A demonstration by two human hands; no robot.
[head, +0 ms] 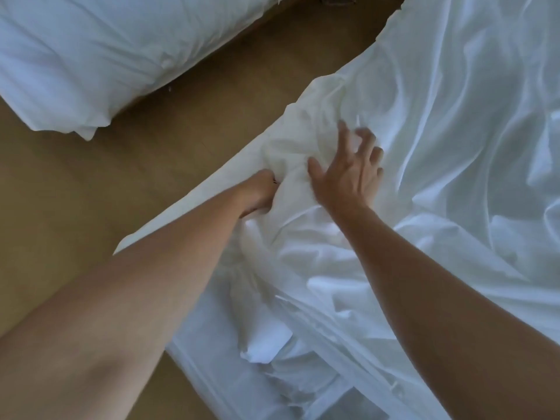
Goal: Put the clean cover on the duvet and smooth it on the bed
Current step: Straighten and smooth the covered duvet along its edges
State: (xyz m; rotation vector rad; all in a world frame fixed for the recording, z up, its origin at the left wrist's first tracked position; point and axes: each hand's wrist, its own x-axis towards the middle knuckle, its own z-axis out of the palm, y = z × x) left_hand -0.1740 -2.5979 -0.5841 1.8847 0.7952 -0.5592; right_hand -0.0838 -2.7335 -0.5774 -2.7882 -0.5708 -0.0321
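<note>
Looking down from the head view, the white cover (439, 122) lies crumpled over the bed (197, 334) and fills the right half of the frame, its long soft creases running toward the upper right. Its near edge runs diagonally from the lower left toward the top centre, alongside the brown floor (75, 192).

At the centre of the frame the cloth is gathered into a creamier bunch (303, 144). Whether that is duvet showing through or only doubled cover cannot be told.

The left hand (257, 192) is pushed into this bunch from the edge side. Its fingers are buried in the folds, so whether they clutch the cloth cannot be told, though the puckers radiating from it suggest a hold. The right hand (348, 174) is just beside it, toward the right, with fingers spread and slightly bent, holding nothing. It is motion-blurred, and whether it touches the cloth is unclear.

Other white bedding (75, 56) lies in the upper left, well apart across the floor.

The cover looks thin, light and limp. It should slide easily and crease at once, and it will not keep its shape when lifted. The best place to take hold is probably the corner or hem at the bunched edge. Gathering a fistful rather than pinching should keep it from slipping.
</note>
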